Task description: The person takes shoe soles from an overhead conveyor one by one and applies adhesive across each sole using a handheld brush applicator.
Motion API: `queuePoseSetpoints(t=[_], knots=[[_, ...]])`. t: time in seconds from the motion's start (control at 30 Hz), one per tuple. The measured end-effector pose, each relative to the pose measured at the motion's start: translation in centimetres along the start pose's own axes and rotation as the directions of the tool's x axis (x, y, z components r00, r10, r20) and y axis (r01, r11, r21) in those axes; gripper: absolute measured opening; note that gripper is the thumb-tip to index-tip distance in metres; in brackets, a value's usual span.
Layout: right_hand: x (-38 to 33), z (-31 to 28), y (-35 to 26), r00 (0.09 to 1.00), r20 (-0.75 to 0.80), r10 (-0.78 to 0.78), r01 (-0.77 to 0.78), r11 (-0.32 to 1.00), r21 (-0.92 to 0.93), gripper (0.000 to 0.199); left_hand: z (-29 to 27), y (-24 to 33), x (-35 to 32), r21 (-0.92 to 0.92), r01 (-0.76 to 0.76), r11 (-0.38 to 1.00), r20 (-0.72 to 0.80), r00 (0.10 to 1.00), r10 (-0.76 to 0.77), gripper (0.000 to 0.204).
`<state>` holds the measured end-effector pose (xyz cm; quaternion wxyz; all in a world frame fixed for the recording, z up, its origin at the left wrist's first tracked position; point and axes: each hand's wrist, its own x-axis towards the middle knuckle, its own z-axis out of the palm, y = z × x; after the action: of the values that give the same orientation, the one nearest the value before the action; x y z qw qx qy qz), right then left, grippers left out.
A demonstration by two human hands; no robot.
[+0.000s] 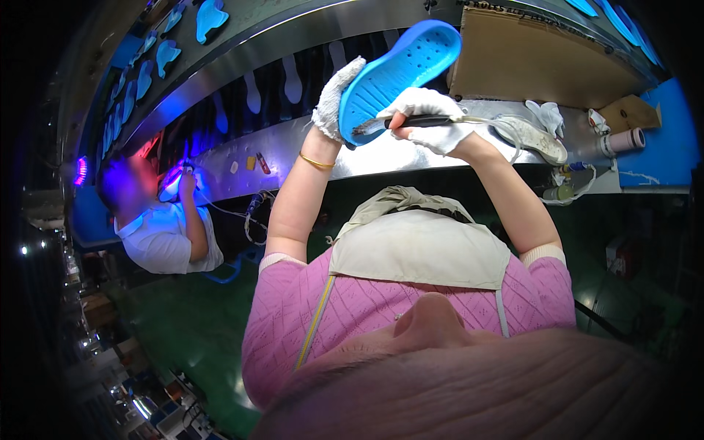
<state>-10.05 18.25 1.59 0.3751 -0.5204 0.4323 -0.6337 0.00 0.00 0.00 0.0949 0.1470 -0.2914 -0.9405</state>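
At the far side, a dark conveyor belt (253, 31) is strewn with blue sole-shaped pieces (209, 20). In front of it, a metal workbench (282, 154) is stretched across the view. At the right, a brown cardboard sheet (543, 62) is stood up along the bench's back. At the left, a co-worker (169, 238) is seen seated at the same bench, lit by blue and red light. The wearer's chest is partly covered by a pale apron (418, 249).

Above the bench, a perforated blue sole (400, 62) is held aslant, its wider end pointed to the upper right. It is gripped along its left edge by the gloved left hand (337, 99). By the gloved right hand (433, 121), fingers closed, a black-handled brush (372, 127) is grasped, its bristles placed over the sole's lower end; whether they are pressed down cannot be told. Beside this hand, a whitish sole-shaped object (541, 141) is laid on the bench, with a loose white glove (546, 117) near it. The left wrist is circled by a gold bangle (317, 162).
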Motion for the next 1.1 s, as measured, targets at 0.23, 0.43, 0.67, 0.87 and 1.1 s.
queuePoseSetpoints(t=[0.23,0.43,0.67,0.87,1.1], knots=[[0.2,-2.0,-0.9,0.982,0.122,0.144,-0.084,0.912,-0.402,0.014,1.7,-0.3,-0.3,0.256,0.259,0.931,-0.099,0.965,-0.241,0.035],[-0.2,-3.1,-1.1,0.989,0.083,0.123,-0.051,0.808,-0.587,0.013,1.9,0.6,-0.5,0.297,0.306,0.904,-0.021,0.949,-0.315,0.045],[-0.3,-2.8,-2.5,0.911,-0.227,0.344,-0.374,0.921,-0.108,0.014,1.7,-1.7,-1.0,0.003,0.252,0.968,0.138,0.958,-0.250,0.057],[-0.6,-7.8,-2.0,0.769,-0.623,0.142,-0.200,0.980,-0.023,0.011,2.2,-2.9,-2.2,-0.083,0.269,0.960,0.268,0.934,-0.238,0.069],[-1.4,-2.7,-1.1,0.926,-0.373,0.058,-0.156,0.959,-0.238,0.013,0.4,-2.5,-2.3,0.002,0.093,0.996,0.079,0.993,-0.093,0.059]])
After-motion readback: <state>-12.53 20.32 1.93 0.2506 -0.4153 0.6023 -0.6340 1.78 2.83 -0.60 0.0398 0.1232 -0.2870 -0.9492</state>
